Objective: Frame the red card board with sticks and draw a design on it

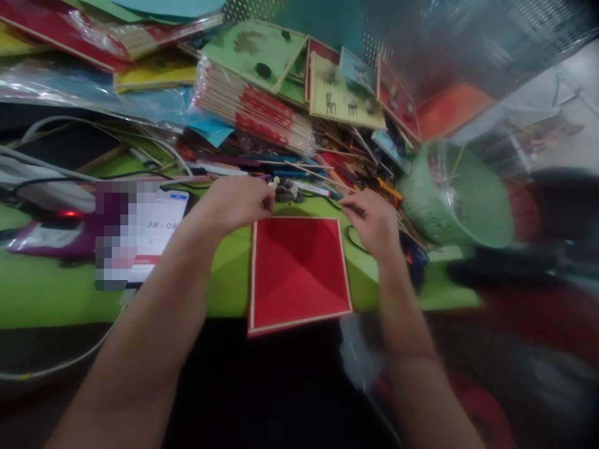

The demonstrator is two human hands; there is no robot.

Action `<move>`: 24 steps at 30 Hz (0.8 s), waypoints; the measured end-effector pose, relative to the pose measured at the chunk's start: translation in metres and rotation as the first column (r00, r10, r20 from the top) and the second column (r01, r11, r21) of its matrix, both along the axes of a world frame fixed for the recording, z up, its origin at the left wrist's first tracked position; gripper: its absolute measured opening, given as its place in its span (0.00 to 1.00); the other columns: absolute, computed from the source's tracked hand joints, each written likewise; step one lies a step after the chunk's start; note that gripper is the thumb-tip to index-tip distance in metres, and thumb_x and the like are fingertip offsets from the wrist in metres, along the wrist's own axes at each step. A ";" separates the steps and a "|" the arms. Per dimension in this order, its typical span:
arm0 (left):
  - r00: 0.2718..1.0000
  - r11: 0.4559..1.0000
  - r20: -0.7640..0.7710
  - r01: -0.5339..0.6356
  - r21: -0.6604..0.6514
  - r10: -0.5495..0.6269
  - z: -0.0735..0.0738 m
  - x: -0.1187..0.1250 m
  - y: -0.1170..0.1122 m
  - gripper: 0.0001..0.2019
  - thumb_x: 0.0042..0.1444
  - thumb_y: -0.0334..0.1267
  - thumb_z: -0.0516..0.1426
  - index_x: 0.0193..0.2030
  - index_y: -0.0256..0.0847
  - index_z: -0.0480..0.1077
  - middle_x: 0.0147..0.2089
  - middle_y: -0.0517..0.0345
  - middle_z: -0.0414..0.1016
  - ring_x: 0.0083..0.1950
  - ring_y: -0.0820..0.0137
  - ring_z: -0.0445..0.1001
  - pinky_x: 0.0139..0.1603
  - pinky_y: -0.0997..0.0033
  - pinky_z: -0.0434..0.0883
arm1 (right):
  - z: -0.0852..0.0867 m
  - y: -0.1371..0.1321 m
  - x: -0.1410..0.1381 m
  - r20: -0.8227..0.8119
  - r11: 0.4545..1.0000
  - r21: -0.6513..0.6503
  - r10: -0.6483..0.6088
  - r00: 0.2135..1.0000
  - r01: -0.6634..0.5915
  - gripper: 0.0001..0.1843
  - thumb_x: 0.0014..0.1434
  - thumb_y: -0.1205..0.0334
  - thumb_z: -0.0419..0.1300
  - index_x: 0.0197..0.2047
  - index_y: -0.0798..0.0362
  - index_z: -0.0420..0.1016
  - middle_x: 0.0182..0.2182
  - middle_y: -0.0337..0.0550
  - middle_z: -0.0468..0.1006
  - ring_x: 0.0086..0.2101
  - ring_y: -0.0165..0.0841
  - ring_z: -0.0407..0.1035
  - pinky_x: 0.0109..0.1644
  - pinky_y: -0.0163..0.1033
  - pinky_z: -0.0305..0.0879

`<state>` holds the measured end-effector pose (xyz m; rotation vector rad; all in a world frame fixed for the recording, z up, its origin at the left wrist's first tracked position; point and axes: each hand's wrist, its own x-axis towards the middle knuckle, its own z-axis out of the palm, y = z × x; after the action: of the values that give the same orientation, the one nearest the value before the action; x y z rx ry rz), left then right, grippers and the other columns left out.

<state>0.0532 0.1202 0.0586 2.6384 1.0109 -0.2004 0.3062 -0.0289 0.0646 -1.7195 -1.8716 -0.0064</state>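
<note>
Lime-green matting (47,290) covers a crowded craft bench, and a red square panel (299,271) with a pale wooden edge lies flat in the middle of it. The panel's near edge hangs slightly over the front of the matting.

The left hand (236,202) sits at the panel's far left corner with its fingers curled in toward the palm. The fingertips are close to the corner, but the blur hides whether they pinch anything or only rest there. The right hand (372,218) is at the panel's far right corner, knuckles up and fingers bent down. Its grip cannot be made out either. Between the two hands, just beyond the panel's far edge, lies a small dark lump (285,190) among pens and thin sticks.

A phone (161,227) showing timer digits lies to the left of the panel, partly pixelated, with a purple device (51,240) further left. A thin black cord (353,240) loops just to the right of the panel, under the right wrist. Further right, a pale green perforated basket (461,199) lies tipped on its side.

Beyond the panel, a wrapped bundle of wooden sticks (255,112) with red printing lies at an angle. Small framed picture cards (344,93) are heaped behind it, some showing tiny chairs. Coloured sheets in plastic sleeves are stacked at the far left.
</note>
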 end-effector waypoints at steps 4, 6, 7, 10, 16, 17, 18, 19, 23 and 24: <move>1.000 1.000 0.013 0.010 -0.005 -0.010 0.000 0.000 0.000 0.15 0.53 0.41 0.54 0.41 0.44 0.81 0.40 0.53 0.83 0.42 0.58 0.79 0.38 0.65 0.65 | 0.004 -0.005 0.004 -0.019 0.999 -0.003 -0.046 0.999 0.046 0.08 0.64 0.70 0.63 0.40 0.48 0.83 0.39 0.44 0.84 0.43 0.40 0.77 0.51 0.45 0.72; 1.000 1.000 0.018 0.010 -0.011 -0.009 0.000 -0.001 -0.001 0.14 0.53 0.41 0.54 0.40 0.44 0.80 0.41 0.53 0.83 0.41 0.59 0.79 0.37 0.65 0.64 | 0.003 -0.007 0.006 -0.019 0.999 -0.022 -0.035 0.999 0.034 0.08 0.64 0.69 0.63 0.41 0.48 0.83 0.39 0.44 0.85 0.43 0.40 0.78 0.51 0.46 0.72; 1.000 1.000 0.020 0.010 -0.014 -0.010 0.000 -0.001 -0.001 0.14 0.53 0.41 0.54 0.40 0.44 0.80 0.41 0.53 0.83 0.41 0.60 0.79 0.38 0.66 0.64 | 0.002 -0.009 0.007 -0.018 0.999 -0.037 -0.023 1.000 0.022 0.09 0.65 0.69 0.62 0.41 0.48 0.84 0.39 0.44 0.85 0.43 0.40 0.78 0.52 0.46 0.72; 1.000 1.000 0.027 0.012 -0.028 -0.012 -0.001 -0.001 0.000 0.13 0.53 0.40 0.55 0.40 0.44 0.80 0.41 0.54 0.83 0.41 0.60 0.78 0.40 0.66 0.65 | -0.004 -0.014 0.009 -0.015 0.995 -0.095 0.020 1.000 -0.022 0.11 0.67 0.68 0.60 0.43 0.48 0.84 0.40 0.44 0.85 0.44 0.41 0.78 0.53 0.48 0.72; 0.999 0.999 0.042 0.003 -0.043 -0.001 -0.002 -0.001 0.001 0.13 0.52 0.39 0.55 0.39 0.45 0.80 0.40 0.54 0.83 0.42 0.59 0.79 0.43 0.65 0.67 | -0.016 -0.022 0.009 0.036 0.982 -0.185 0.056 0.998 -0.049 0.15 0.69 0.70 0.58 0.50 0.49 0.85 0.46 0.48 0.85 0.49 0.44 0.76 0.56 0.51 0.71; 0.999 0.999 0.043 0.002 -0.042 -0.001 -0.001 -0.001 0.001 0.13 0.52 0.40 0.55 0.39 0.45 0.81 0.40 0.54 0.83 0.42 0.59 0.79 0.43 0.64 0.67 | -0.017 -0.022 0.008 0.039 0.981 -0.185 0.062 0.997 -0.054 0.16 0.69 0.70 0.57 0.51 0.49 0.84 0.47 0.49 0.84 0.50 0.44 0.75 0.57 0.51 0.71; 0.999 0.999 0.040 0.000 -0.040 0.002 -0.001 -0.001 0.000 0.13 0.53 0.40 0.55 0.39 0.45 0.81 0.40 0.54 0.83 0.41 0.59 0.79 0.42 0.64 0.67 | -0.019 -0.022 0.008 0.043 0.981 -0.184 0.068 0.997 -0.059 0.17 0.69 0.70 0.56 0.52 0.49 0.84 0.48 0.49 0.84 0.50 0.44 0.75 0.57 0.51 0.71; 0.999 0.999 0.034 -0.004 -0.037 0.005 0.000 -0.001 0.000 0.13 0.53 0.40 0.55 0.39 0.45 0.80 0.40 0.54 0.83 0.41 0.59 0.79 0.41 0.65 0.66 | -0.020 -0.021 0.007 0.049 0.981 -0.184 0.073 0.996 -0.063 0.18 0.69 0.71 0.56 0.53 0.49 0.84 0.49 0.49 0.84 0.51 0.44 0.75 0.58 0.52 0.71; 1.000 1.000 0.016 -0.012 -0.016 0.013 0.001 -0.001 -0.002 0.13 0.53 0.39 0.55 0.40 0.46 0.80 0.42 0.56 0.84 0.42 0.60 0.79 0.40 0.66 0.66 | -0.024 -0.020 0.006 0.091 0.975 -0.213 0.087 0.992 -0.066 0.19 0.70 0.70 0.55 0.56 0.49 0.83 0.49 0.51 0.83 0.51 0.46 0.74 0.58 0.54 0.71; 1.000 1.000 0.014 -0.010 -0.014 0.011 0.001 -0.001 -0.002 0.13 0.54 0.39 0.55 0.40 0.45 0.80 0.42 0.56 0.84 0.43 0.60 0.79 0.40 0.66 0.65 | -0.025 -0.020 0.006 0.102 0.973 -0.221 0.089 0.991 -0.065 0.19 0.70 0.70 0.55 0.56 0.49 0.83 0.49 0.51 0.83 0.51 0.46 0.74 0.58 0.54 0.70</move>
<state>0.0527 0.1183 0.0592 2.6174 1.0147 -0.1853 0.3124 -0.0486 0.0399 -1.8212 -2.0859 0.1413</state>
